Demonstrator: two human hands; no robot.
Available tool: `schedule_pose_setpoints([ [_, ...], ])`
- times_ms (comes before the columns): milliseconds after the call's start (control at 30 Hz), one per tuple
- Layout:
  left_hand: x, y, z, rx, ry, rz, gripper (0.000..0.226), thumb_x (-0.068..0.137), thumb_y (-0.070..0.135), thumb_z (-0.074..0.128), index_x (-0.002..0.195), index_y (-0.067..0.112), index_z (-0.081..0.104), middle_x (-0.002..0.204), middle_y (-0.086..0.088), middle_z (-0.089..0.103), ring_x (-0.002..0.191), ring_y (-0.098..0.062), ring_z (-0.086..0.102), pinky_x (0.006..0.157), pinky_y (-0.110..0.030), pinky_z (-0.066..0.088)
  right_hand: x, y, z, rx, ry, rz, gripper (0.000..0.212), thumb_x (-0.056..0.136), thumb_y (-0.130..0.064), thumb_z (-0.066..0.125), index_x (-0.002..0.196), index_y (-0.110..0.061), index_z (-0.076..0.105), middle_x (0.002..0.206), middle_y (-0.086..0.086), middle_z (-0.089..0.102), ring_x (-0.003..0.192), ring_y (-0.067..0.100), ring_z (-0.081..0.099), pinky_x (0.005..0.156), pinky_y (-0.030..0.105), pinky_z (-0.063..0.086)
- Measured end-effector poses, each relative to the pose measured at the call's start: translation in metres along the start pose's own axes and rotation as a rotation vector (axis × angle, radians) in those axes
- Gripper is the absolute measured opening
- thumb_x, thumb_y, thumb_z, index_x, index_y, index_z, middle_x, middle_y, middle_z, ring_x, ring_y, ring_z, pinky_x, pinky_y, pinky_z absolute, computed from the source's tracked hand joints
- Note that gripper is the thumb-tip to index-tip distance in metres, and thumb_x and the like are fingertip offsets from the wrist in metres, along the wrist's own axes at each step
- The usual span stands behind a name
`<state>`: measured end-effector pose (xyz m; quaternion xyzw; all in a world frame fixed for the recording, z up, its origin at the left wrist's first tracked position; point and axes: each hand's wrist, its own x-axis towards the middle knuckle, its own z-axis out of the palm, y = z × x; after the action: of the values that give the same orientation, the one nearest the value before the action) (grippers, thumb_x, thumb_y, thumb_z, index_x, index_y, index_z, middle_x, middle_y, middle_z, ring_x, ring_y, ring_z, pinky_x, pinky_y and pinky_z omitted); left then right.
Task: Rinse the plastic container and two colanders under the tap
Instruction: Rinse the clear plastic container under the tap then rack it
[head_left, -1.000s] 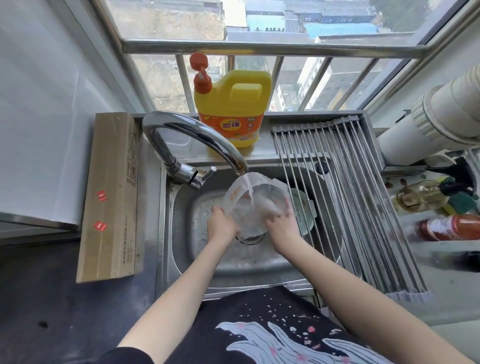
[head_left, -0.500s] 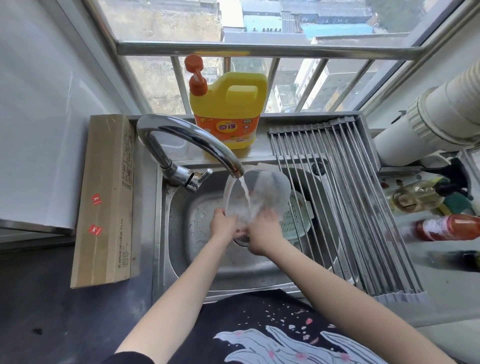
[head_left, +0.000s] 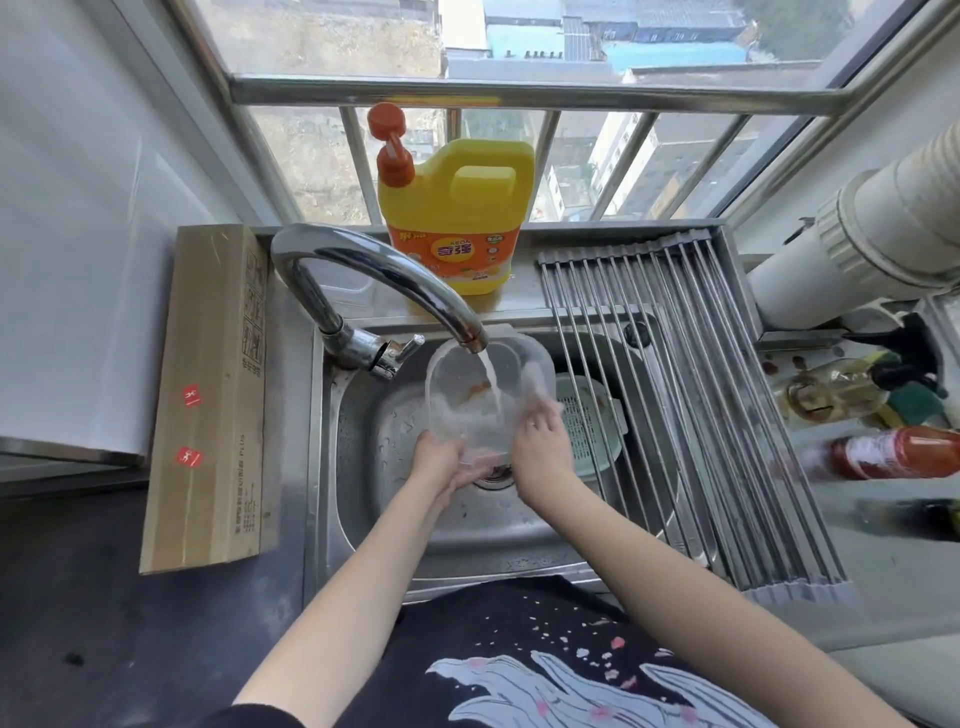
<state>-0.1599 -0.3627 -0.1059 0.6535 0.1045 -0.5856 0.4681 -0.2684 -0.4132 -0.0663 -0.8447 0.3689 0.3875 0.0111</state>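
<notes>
Head view: plastic container (head_left: 483, 395) now tipped upright under tap (head_left: 395, 280), both hands' grip closed on it.

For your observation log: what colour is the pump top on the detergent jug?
Orange pump top, seen in the head view.

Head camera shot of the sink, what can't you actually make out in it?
- Colander: only one shows, half hidden under the drying rack and behind the right hand; a second cannot be found.
- Plastic container: its lower end is covered by the left hand and blurred by running water.
- Bottles at the right edge: blurred, labels unreadable.
- Drain: mostly hidden by both hands.
</notes>
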Motion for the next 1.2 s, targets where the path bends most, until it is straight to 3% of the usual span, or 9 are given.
schedule_pose_setpoints([
  [167,-0.005,-0.006,0.011,-0.101,0.003,-0.047,0.032,0.091,-0.012,0.043,0.123,-0.009,0.046,0.077,-0.022,0.066,0.046,-0.021,0.065,0.037,-0.03,0.052,0.001,-0.002,-0.013,0.354,-0.038,-0.23,0.037,0.094,-0.022,0.045,0.13,-0.012,0.05,0.136,0.009,0.052,0.133,0.028,0.04,0.114,0.045,0.016],
  [300,-0.012,-0.004,0.017,-0.165,-0.028,-0.1,0.037,0.101,-0.004,0.023,0.135,-0.014,0.032,0.121,-0.039,0.051,0.102,-0.041,0.063,0.079,-0.04,0.055,-0.003,0.007,-0.011,-0.163,0.032,-0.062,0.054,0.097,-0.036,0.041,0.145,-0.012,0.035,0.153,0.012,0.03,0.145,0.032,0.015,0.116,0.052,-0.007],
  [400,-0.006,-0.011,0.02,-0.188,0.013,-0.127,0.023,0.097,-0.009,0.034,0.105,-0.004,0.054,0.06,-0.017,0.067,0.043,-0.013,0.065,0.04,-0.019,0.05,-0.005,-0.006,-0.011,0.181,0.001,-0.236,0.039,0.094,-0.023,0.046,0.132,-0.013,0.047,0.136,0.01,0.053,0.129,0.028,0.044,0.109,0.04,0.025],
  [500,0.002,-0.019,0.023,-0.149,0.006,-0.145,0.028,0.098,-0.002,0.038,0.074,0.005,0.051,0.035,-0.001,0.055,0.025,-0.008,0.051,0.028,-0.015,0.038,0.0,-0.002,-0.012,0.233,0.083,-0.218,0.036,0.092,-0.024,0.049,0.126,-0.015,0.052,0.132,0.007,0.057,0.124,0.023,0.049,0.107,0.032,0.026],
  [633,0.003,-0.013,0.027,-0.022,0.021,-0.093,0.013,0.096,0.015,0.051,0.095,0.006,0.06,0.08,-0.008,0.064,0.061,-0.017,0.063,0.053,-0.024,0.048,-0.008,-0.02,-0.018,0.137,-0.013,0.009,0.074,0.094,-0.032,0.048,0.15,-0.004,0.01,0.158,0.016,0.013,0.145,0.036,0.007,0.117,0.044,0.009],
  [833,0.002,-0.013,0.015,-0.025,-0.12,-0.228,0.04,0.1,0.014,0.041,0.138,0.001,0.043,0.114,-0.018,0.061,0.099,-0.031,0.062,0.058,-0.028,0.056,0.003,-0.019,-0.038,0.501,-0.158,-0.114,0.058,0.087,-0.019,0.055,0.139,-0.003,0.034,0.142,0.017,0.042,0.127,0.03,0.046,0.102,0.042,0.039],
  [933,-0.005,-0.014,0.023,-0.037,-0.168,-0.255,0.034,0.101,0.014,0.037,0.132,0.005,0.048,0.141,-0.019,0.047,0.127,-0.031,0.048,0.099,-0.037,0.044,-0.006,-0.014,-0.037,0.125,-0.069,-0.137,0.055,0.089,-0.025,0.052,0.14,-0.01,0.036,0.139,0.008,0.048,0.128,0.026,0.046,0.109,0.045,0.024],
  [1133,-0.002,-0.014,0.013,-0.193,-0.237,-0.318,0.026,0.096,0.011,0.043,0.08,0.008,0.062,0.062,-0.003,0.067,0.067,-0.015,0.057,0.066,-0.025,0.041,0.001,-0.006,-0.023,0.136,0.009,-0.043,0.039,0.09,-0.019,0.053,0.129,-0.015,0.048,0.13,0.002,0.059,0.122,0.022,0.052,0.105,0.04,0.023],
  [1200,-0.004,-0.012,0.014,-0.181,-0.263,-0.339,0.027,0.095,0.014,0.039,0.082,0.009,0.062,0.068,-0.004,0.065,0.067,-0.017,0.056,0.067,-0.028,0.038,0.001,-0.013,-0.019,0.132,0.013,-0.037,0.037,0.091,-0.023,0.052,0.127,-0.019,0.05,0.125,-0.003,0.062,0.117,0.016,0.056,0.104,0.037,0.023],
])
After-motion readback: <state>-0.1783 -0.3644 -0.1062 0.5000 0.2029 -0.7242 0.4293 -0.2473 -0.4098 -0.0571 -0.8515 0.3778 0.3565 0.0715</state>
